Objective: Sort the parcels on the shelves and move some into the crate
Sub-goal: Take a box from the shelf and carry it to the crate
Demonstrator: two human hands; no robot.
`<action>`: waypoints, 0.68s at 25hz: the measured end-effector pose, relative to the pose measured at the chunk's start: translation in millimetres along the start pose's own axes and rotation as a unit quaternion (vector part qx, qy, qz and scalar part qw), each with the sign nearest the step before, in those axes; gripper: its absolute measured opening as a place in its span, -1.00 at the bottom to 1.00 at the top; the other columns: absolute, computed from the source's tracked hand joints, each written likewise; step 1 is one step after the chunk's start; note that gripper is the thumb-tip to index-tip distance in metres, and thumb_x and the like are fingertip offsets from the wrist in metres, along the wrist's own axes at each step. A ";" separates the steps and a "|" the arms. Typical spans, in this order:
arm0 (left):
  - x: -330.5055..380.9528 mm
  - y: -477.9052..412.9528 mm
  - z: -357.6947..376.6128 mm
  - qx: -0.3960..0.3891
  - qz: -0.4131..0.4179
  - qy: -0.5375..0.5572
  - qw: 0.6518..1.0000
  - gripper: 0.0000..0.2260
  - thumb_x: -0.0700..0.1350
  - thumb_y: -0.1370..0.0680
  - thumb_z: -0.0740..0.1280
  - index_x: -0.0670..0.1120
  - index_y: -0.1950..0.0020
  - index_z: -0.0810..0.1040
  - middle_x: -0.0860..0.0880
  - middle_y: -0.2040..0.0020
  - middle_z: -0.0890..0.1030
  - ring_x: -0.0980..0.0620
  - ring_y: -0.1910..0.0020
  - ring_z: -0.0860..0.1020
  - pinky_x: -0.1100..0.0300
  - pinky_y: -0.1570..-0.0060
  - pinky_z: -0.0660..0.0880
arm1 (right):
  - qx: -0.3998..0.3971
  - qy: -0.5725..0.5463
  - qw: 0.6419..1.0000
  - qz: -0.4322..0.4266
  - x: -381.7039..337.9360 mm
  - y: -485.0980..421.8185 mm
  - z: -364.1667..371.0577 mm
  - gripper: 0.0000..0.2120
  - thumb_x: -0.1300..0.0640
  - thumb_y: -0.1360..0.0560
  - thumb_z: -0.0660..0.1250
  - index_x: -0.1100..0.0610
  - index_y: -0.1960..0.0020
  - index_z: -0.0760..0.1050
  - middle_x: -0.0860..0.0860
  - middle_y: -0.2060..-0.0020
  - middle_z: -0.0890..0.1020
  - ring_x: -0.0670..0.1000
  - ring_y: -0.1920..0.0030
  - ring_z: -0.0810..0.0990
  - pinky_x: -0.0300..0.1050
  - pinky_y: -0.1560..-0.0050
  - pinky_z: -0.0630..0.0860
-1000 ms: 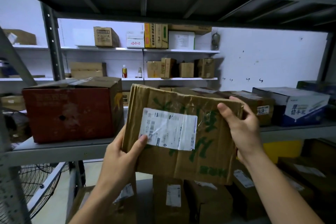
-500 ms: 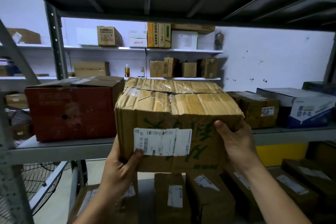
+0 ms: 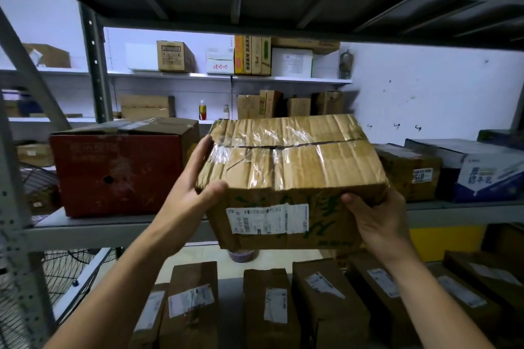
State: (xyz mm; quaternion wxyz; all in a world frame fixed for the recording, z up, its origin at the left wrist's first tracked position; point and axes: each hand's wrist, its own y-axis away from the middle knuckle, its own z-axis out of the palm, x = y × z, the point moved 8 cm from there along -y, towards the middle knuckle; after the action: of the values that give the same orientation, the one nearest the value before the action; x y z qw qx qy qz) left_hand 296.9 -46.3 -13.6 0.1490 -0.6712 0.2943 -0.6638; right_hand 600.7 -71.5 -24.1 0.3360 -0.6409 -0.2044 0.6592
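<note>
The crumpled brown cardboard parcel (image 3: pixel 289 167), its top sealed with shiny clear tape, sits clamped between my two hands. My left hand (image 3: pixel 195 193) lies along its left end with the fingers straight and pressed flat, the thumb hooked over the near top corner. My right hand (image 3: pixel 377 215) takes the lower right corner, thumb on the front face just beside the white shipping label (image 3: pixel 268 219); its fingers go round behind, out of sight. The long axis runs left to right from one palm to the other, and the top tips toward me. I hold it clear in the air, just in front of the grey metal shelf (image 3: pixel 113 231), level with the gap between the dark red cardboard box (image 3: pixel 119 173) on my left and a smaller brown labelled box (image 3: pixel 408 176) on my right. No crate shows, so I judge the next move is either straight ahead into that gap or away from the rack.
</note>
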 end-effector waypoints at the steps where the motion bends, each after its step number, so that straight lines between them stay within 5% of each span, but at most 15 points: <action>1: 2.1 -0.7 3.1 0.017 0.004 -0.002 1.000 0.01 0.43 -0.16 0.55 0.31 -0.55 0.24 0.26 -0.42 0.45 0.02 -0.35 0.55 -0.03 -0.16 0.60 | -0.006 0.002 1.000 -0.003 -0.3 0.7 1.7 0.05 -0.34 -0.12 0.60 0.28 -0.39 0.43 -0.23 0.00 0.72 -0.20 -0.07 0.68 -0.33 0.06 0.60; 4: -0.6 0.7 4.2 0.069 0.011 -0.002 0.998 -0.24 0.19 -0.34 0.55 0.31 -0.50 0.35 0.13 -0.36 0.51 -0.09 -0.23 0.64 0.00 -0.03 0.67 | -0.015 0.000 1.000 -0.011 1.8 1.3 2.4 0.06 -0.40 -0.11 0.58 0.18 -0.41 0.43 -0.18 -0.11 0.70 -0.11 -0.19 0.64 -0.22 -0.08 0.62; 9: -0.7 -3.5 0.5 0.078 0.019 -0.002 0.997 -0.33 0.11 -0.42 0.50 0.24 -0.50 0.38 0.06 -0.37 0.51 -0.09 -0.20 0.65 0.07 0.04 0.68 | -0.016 0.008 1.000 -0.013 2.3 -4.1 2.8 -0.12 -0.31 -0.18 0.59 0.10 -0.35 0.46 -0.19 -0.10 0.70 -0.13 -0.20 0.64 -0.24 -0.09 0.61; 12: 6.6 -10.5 -2.2 0.074 0.031 -0.020 0.997 -0.16 0.18 -0.35 0.51 0.23 -0.58 0.24 0.12 -0.37 0.49 0.02 -0.25 0.62 0.11 0.00 0.66 | 0.009 -0.008 1.000 -0.010 1.1 -17.4 -2.6 -0.27 -0.13 -0.24 0.59 0.12 -0.32 0.51 -0.19 -0.03 0.72 -0.15 -0.13 0.67 -0.25 -0.05 0.62; 15: 6.3 -17.4 -7.0 0.048 0.023 -0.036 0.998 0.03 0.28 -0.22 0.59 0.24 -0.59 0.15 0.16 -0.42 0.46 0.11 -0.38 0.51 0.06 -0.20 0.59 | 0.077 -0.067 0.993 0.063 6.3 -32.1 -10.1 -0.25 -0.39 -0.07 0.60 -0.01 -0.13 0.60 -0.07 0.00 0.75 -0.02 -0.06 0.72 -0.02 -0.02 0.68; 17: 1.2 -18.0 -4.5 0.005 0.008 -0.079 0.997 0.02 0.37 -0.18 0.58 0.26 -0.57 0.22 0.14 -0.45 0.45 0.05 -0.40 0.49 -0.01 -0.19 0.60 | 0.097 -0.081 0.985 0.116 9.8 -38.6 -11.5 -0.40 -0.34 -0.16 0.53 0.02 -0.04 0.60 -0.02 0.05 0.75 0.00 0.02 0.74 0.15 -0.04 0.66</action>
State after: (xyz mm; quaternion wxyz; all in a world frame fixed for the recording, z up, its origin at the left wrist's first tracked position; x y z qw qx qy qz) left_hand 296.0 -32.0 -1.7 0.1802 -0.7183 0.2839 -0.6091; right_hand 619.5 -39.8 -5.1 0.3003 -0.5692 -0.0899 0.7601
